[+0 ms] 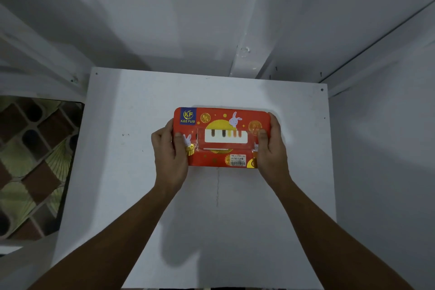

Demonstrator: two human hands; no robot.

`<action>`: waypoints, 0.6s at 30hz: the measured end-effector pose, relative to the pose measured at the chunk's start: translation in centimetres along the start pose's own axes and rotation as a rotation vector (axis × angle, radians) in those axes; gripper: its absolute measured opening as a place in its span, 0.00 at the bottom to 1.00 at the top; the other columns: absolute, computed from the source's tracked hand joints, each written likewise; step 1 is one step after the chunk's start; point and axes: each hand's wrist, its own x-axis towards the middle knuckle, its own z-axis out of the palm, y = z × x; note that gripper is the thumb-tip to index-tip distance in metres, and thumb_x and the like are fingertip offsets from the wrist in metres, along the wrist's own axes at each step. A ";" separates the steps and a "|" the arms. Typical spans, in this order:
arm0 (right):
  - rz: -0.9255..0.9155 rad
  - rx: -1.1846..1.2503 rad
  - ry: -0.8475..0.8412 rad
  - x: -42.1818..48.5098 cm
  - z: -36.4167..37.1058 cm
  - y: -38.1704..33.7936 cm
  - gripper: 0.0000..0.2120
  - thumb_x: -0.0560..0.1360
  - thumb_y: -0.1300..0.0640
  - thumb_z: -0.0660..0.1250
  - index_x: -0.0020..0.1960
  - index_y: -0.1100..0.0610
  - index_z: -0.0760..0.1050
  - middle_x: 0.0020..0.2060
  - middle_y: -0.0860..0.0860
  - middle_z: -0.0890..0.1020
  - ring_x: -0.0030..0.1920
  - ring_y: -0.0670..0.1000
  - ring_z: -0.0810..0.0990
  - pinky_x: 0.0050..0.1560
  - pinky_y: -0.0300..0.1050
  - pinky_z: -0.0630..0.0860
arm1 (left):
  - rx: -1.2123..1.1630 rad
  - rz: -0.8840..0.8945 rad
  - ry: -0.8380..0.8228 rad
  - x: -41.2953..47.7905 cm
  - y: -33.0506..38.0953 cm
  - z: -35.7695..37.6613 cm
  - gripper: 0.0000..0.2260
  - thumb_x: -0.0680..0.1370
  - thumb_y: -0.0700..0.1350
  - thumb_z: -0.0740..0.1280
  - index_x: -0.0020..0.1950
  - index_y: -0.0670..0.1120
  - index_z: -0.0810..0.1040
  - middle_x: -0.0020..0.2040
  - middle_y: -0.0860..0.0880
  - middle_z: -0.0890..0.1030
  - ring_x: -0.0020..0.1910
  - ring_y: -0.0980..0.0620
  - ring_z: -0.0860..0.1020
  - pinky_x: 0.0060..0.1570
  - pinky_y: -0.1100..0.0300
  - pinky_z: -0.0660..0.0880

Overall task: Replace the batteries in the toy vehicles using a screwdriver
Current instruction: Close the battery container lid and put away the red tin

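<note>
A red rectangular tin box (221,115) with rabbit and moon pictures and a blue "KEE FUI" logo sits over the middle of the white table (131,172). My left hand (170,155) grips its left end, thumb on the lid. My right hand (270,148) grips its right end the same way. No toy vehicle, screwdriver or battery is in view. What is inside the box is hidden.
The white table stands in a corner of white walls (211,19). A patterned brown and green cloth or mat (35,160) lies past the table's left edge. A thin crack (217,191) runs down the tabletop below the box.
</note>
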 end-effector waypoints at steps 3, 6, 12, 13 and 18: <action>0.004 -0.008 0.015 0.4 0.0 0.2 0.25 0.81 0.46 0.53 0.76 0.49 0.56 0.66 0.46 0.72 0.59 0.47 0.78 0.52 0.42 0.79 | 0.025 -0.005 -0.001 0.6 0.0 0.2 0.17 0.82 0.49 0.59 0.71 0.49 0.67 0.61 0.52 0.66 0.53 0.57 0.75 0.40 0.75 0.71; 0.006 -0.021 0.023 0.9 0.1 0.1 0.23 0.82 0.49 0.54 0.75 0.50 0.58 0.66 0.47 0.72 0.61 0.47 0.76 0.54 0.44 0.78 | 0.061 0.004 0.005 1.2 0.3 0.2 0.16 0.82 0.49 0.61 0.69 0.47 0.68 0.60 0.52 0.68 0.50 0.61 0.75 0.39 0.77 0.69; 0.036 -0.085 0.068 3.2 -0.4 -1.3 0.16 0.84 0.49 0.50 0.66 0.54 0.68 0.60 0.50 0.74 0.56 0.45 0.76 0.59 0.45 0.76 | 0.095 -0.010 -0.036 4.2 1.9 0.4 0.15 0.82 0.53 0.58 0.66 0.47 0.71 0.58 0.53 0.72 0.48 0.58 0.76 0.40 0.73 0.69; 0.029 -0.088 0.075 3.5 -0.4 -1.4 0.16 0.84 0.49 0.50 0.64 0.54 0.70 0.58 0.50 0.74 0.55 0.46 0.76 0.60 0.45 0.75 | 0.085 -0.011 -0.044 4.8 2.0 0.5 0.16 0.82 0.54 0.58 0.65 0.47 0.72 0.58 0.53 0.73 0.49 0.56 0.77 0.42 0.72 0.70; 0.092 0.019 0.111 4.6 0.0 -0.4 0.15 0.84 0.46 0.52 0.60 0.52 0.72 0.57 0.51 0.76 0.54 0.49 0.80 0.59 0.52 0.78 | 0.015 -0.010 -0.048 5.6 1.5 0.8 0.16 0.81 0.55 0.60 0.62 0.47 0.75 0.58 0.50 0.80 0.47 0.56 0.80 0.41 0.70 0.74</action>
